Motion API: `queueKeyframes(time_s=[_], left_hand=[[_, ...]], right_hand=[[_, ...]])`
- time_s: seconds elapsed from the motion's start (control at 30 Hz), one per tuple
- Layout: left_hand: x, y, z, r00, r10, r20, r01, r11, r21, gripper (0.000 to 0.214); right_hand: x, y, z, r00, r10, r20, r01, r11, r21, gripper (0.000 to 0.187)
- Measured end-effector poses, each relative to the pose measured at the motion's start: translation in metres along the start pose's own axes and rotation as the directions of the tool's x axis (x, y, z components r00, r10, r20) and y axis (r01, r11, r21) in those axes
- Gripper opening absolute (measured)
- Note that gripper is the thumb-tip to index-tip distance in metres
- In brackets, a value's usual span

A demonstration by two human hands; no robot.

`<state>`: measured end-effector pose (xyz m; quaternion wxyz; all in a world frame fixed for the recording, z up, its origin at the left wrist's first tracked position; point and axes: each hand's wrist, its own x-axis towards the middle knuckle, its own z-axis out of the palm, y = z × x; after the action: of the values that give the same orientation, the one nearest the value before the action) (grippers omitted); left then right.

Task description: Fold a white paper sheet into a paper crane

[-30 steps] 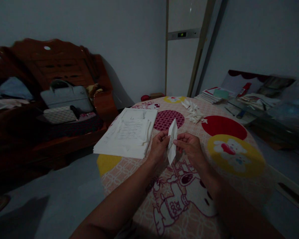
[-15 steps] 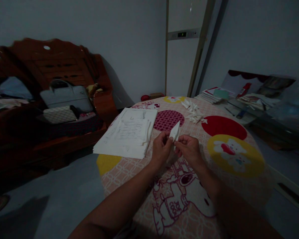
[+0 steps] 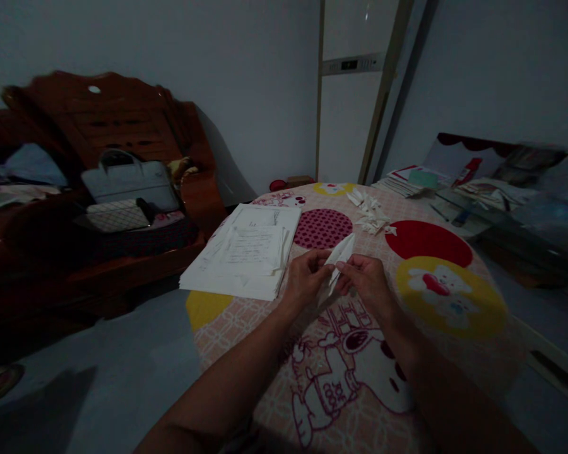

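Note:
Both my hands hold one folded white paper piece [image 3: 341, 253] above a round table with a cartoon-print cloth [image 3: 360, 353]. My left hand [image 3: 307, 280] pinches its lower left part. My right hand [image 3: 366, 282] pinches it from the right. The paper's pointed tip leans up and to the right. A stack of white sheets [image 3: 248, 260] lies just left of my hands.
Small folded paper pieces [image 3: 372, 214] lie at the table's far side. Books and clutter [image 3: 459, 183] fill a surface at the right. A wooden bench [image 3: 99, 189] with a grey bag [image 3: 130, 180] stands at the left. A tall white cabinet [image 3: 350, 94] stands behind.
The paper piece stood upright and unfolded long between my hands; now it is folded shorter and tilted to the right. My hands have drawn closer together.

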<state>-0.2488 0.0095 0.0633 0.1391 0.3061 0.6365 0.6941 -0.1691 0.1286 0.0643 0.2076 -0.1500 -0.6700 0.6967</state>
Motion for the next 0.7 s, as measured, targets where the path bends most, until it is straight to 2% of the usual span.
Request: queueKeyframes(time_s=[0.1, 0.2, 0.37, 0.5, 0.6, 0.7], left_hand=[[0.0045, -0.0017, -0.0061, 0.997, -0.078, 0.009, 0.078, 0.997, -0.006, 0.029], [0.0069, -0.0035, -0.0102, 0.992, -0.121, 0.017, 0.121, 0.993, 0.006, 0.033], [0.0072, -0.0045, -0.0121, 0.980, -0.186, 0.078, 0.195, 0.972, -0.133, 0.038], [0.0062, -0.0044, -0.0109, 0.961, -0.249, 0.120, 0.270, 0.939, -0.213, 0.047], [0.0057, -0.0055, -0.0096, 0.960, -0.246, 0.133, 0.267, 0.948, -0.175, 0.051], [0.0063, -0.0070, -0.0092, 0.971, -0.198, 0.130, 0.208, 0.975, -0.072, 0.055]], right_hand=[[0.0032, 0.0015, -0.0034, 1.000, -0.002, 0.008, 0.002, 1.000, -0.010, 0.028], [0.0049, 0.0000, -0.0048, 0.997, 0.062, 0.041, -0.064, 0.997, 0.044, 0.025], [0.0058, -0.0036, -0.0074, 0.972, 0.166, 0.165, -0.192, 0.969, 0.154, 0.025], [0.0060, -0.0013, -0.0086, 0.966, 0.213, 0.143, -0.239, 0.952, 0.191, 0.024], [0.0063, 0.0027, -0.0086, 0.962, 0.229, 0.147, -0.251, 0.956, 0.155, 0.024], [0.0073, 0.0060, -0.0067, 0.967, 0.222, 0.128, -0.237, 0.965, 0.112, 0.026]])
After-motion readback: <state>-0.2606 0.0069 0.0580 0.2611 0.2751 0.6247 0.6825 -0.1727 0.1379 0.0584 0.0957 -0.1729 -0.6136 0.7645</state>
